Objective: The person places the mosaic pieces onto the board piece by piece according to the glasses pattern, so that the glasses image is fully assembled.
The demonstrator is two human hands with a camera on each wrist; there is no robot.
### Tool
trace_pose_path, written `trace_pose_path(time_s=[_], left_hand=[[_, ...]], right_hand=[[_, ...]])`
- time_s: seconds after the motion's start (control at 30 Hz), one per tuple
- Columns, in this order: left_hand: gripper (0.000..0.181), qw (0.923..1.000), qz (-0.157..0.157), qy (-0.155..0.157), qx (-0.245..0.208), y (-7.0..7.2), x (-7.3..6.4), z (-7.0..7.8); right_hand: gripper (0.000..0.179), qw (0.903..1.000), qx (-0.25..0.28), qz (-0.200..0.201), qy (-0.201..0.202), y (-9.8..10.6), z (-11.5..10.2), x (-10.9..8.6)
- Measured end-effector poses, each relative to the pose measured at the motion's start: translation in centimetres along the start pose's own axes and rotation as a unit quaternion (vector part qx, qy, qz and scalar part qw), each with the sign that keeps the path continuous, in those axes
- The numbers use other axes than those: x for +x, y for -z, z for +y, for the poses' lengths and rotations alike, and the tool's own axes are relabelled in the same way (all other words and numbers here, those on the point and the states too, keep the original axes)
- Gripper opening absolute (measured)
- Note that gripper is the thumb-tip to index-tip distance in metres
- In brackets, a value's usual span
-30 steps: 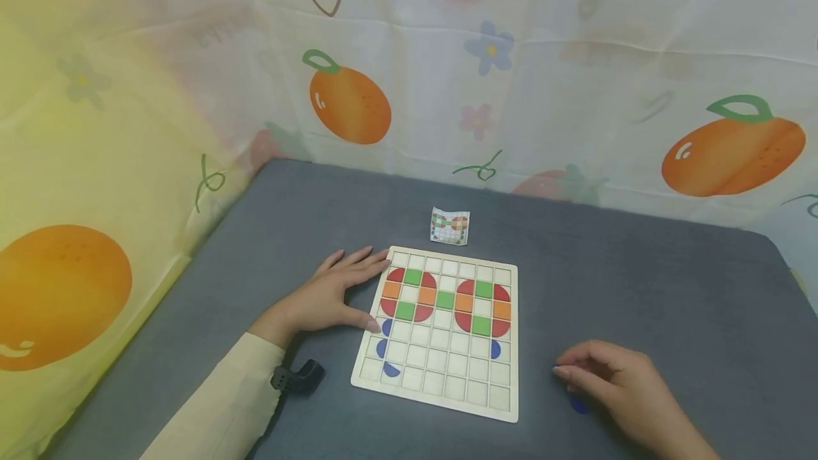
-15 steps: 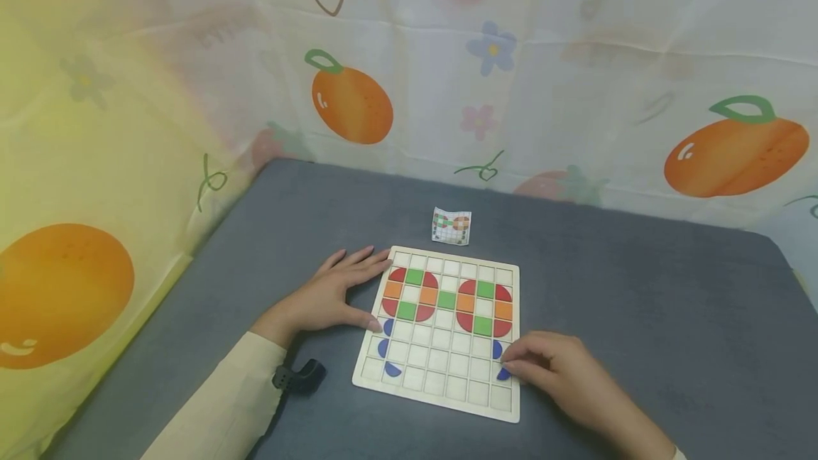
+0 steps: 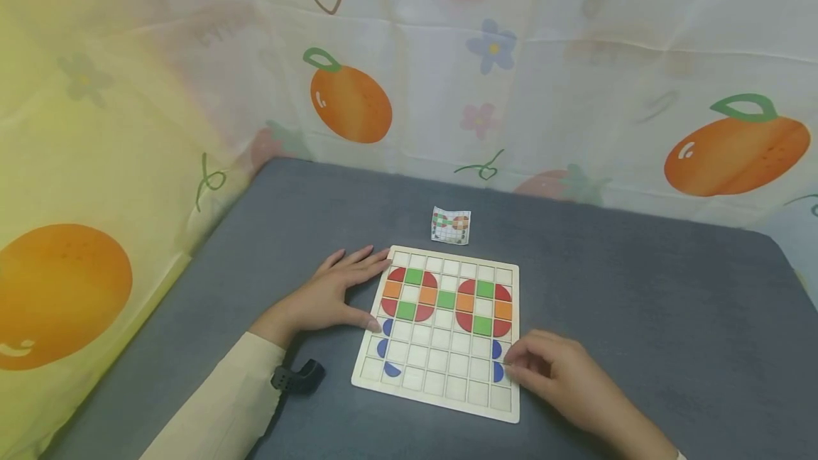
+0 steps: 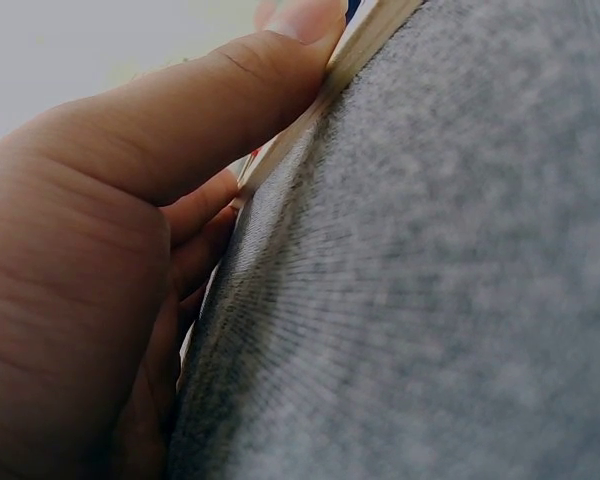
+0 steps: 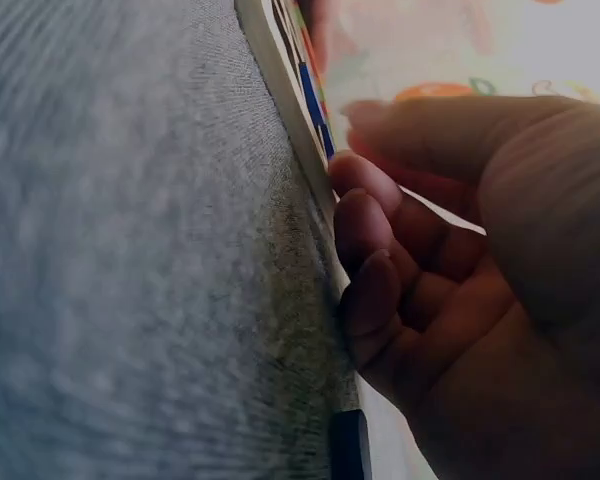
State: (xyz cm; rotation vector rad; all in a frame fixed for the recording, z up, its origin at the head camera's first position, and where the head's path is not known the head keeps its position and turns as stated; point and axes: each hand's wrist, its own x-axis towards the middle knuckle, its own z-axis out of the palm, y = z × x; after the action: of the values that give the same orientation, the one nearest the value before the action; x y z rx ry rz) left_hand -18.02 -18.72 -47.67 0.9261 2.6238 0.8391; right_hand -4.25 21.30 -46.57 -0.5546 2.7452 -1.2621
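A pale wooden grid board (image 3: 441,403) lies on the table, with red, orange, green and blue flat pieces in its cells. My left hand (image 3: 332,297) rests along the board's left edge, fingers spread and thumb by a blue half-circle (image 3: 387,326). My right hand (image 3: 549,375) is at the right edge, thumb and index fingertips beside the lower right blue half-circle (image 3: 498,373), which lies in its cell. No piece shows between those fingertips; the other fingers (image 5: 370,290) curl loosely. Whether they touch the half-circle, I cannot tell.
Behind the board lies a small printed card (image 3: 450,226) with a coloured grid pattern. Close under the right hand, a dark blue piece (image 5: 350,445) shows in the right wrist view. Fruit-patterned cloth (image 3: 575,55) hangs behind the grey table (image 3: 639,289).
My right hand has come left from the table to the board with a blue half-circle, which now lies straight in a cell below the other one. The left hand stays put.
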Motion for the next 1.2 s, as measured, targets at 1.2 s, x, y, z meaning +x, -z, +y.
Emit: trace_pose_path(time_s=[1.2], left_hand=[[0.11,0.9999,-0.001,0.003,-0.014,0.2,-0.1,0.4]], right_hand=[[0.049,0.98,0.192,0.04,-0.036,4.0,2.1,-3.3]])
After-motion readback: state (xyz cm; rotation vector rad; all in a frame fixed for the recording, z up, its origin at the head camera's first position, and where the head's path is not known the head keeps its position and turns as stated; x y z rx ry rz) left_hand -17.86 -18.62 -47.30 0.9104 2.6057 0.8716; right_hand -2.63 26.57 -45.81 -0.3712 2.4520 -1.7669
